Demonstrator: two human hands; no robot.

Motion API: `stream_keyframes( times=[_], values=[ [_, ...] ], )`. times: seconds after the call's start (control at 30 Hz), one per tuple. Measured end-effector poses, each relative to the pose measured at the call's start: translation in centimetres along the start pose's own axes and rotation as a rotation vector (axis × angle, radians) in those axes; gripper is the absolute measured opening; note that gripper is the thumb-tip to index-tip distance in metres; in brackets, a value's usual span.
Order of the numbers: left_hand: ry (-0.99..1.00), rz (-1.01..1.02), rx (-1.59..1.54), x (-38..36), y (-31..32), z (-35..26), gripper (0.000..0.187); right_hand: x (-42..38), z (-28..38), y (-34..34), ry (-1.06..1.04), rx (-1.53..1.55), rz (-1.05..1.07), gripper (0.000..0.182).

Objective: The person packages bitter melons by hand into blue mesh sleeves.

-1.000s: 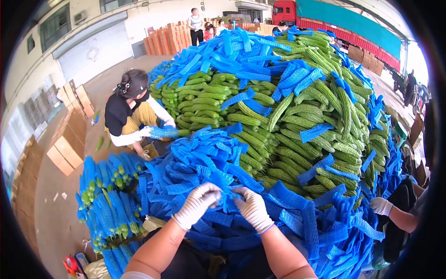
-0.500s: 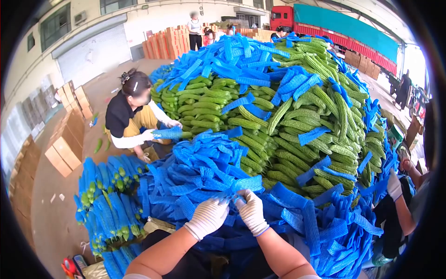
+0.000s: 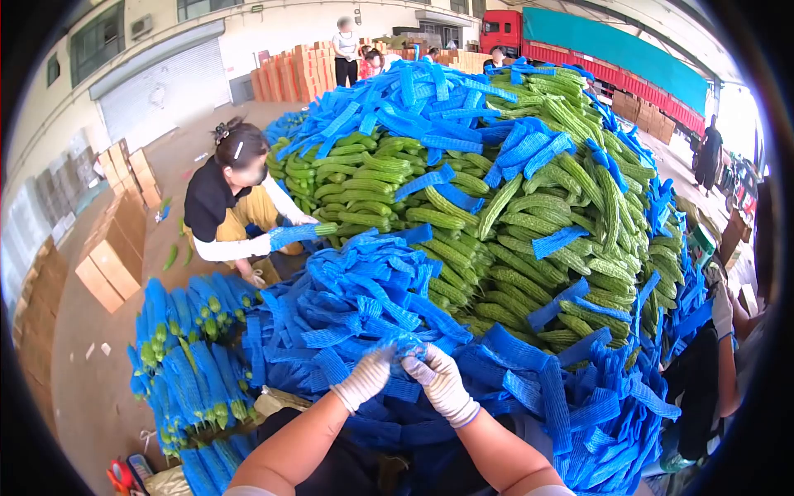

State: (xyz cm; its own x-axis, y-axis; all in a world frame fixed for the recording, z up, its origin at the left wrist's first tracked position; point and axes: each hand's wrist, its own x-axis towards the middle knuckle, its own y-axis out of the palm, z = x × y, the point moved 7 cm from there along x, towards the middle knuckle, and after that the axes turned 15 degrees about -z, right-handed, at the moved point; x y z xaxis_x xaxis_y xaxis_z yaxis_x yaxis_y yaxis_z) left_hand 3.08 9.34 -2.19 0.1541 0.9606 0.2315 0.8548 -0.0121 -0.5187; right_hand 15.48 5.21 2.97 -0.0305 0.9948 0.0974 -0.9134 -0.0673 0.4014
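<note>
Both my hands wear white striped gloves and meet in front of me over a heap of blue mesh sleeves (image 3: 364, 281). My right hand (image 3: 444, 384) pinches a small bunched piece of blue mesh (image 3: 407, 345). Beside it, my left hand (image 3: 365, 379) has its fingertips close to the same mesh, blurred by motion. Behind the sleeves rises a large pile of green ridged gourds (image 3: 529, 223). At the lower left lie rows of gourds in blue mesh (image 3: 194, 380).
A person (image 3: 236, 198) crouches at the left, holding a gourd in blue mesh. A co-worker's gloved hand (image 3: 722, 310) is at the right edge. Cardboard boxes (image 3: 116, 248) stand left; red-handled scissors (image 3: 121, 475) lie lower left. A red truck (image 3: 502, 31) stands behind.
My hands have moved slightly apart, and the mesh between them is bunched up. The crouching person's sleeved gourd has shifted. At the right, the co-worker's gloved hand has moved up and right.
</note>
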Motion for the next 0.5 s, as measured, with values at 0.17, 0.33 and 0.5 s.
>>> stream_keyframes(
  times=[0.17, 0.33, 0.5],
  values=[
    [0.720, 0.035, 0.933, -0.6, -0.2, -4.8, 0.044, -3.1, 1.3, 4.0, -0.375, -0.413, 0.421, 0.012],
    [0.613, 0.025, 0.839, 1.9, -1.1, -8.0, 0.042, -3.8, -2.5, 4.3, 0.295, -0.100, 0.488, 0.013],
    [0.772, -0.026, 0.729, 0.4, -2.0, -9.4, 0.044, -5.3, -0.6, 5.7, 0.257, 0.088, 0.591, 0.013]
  ],
)
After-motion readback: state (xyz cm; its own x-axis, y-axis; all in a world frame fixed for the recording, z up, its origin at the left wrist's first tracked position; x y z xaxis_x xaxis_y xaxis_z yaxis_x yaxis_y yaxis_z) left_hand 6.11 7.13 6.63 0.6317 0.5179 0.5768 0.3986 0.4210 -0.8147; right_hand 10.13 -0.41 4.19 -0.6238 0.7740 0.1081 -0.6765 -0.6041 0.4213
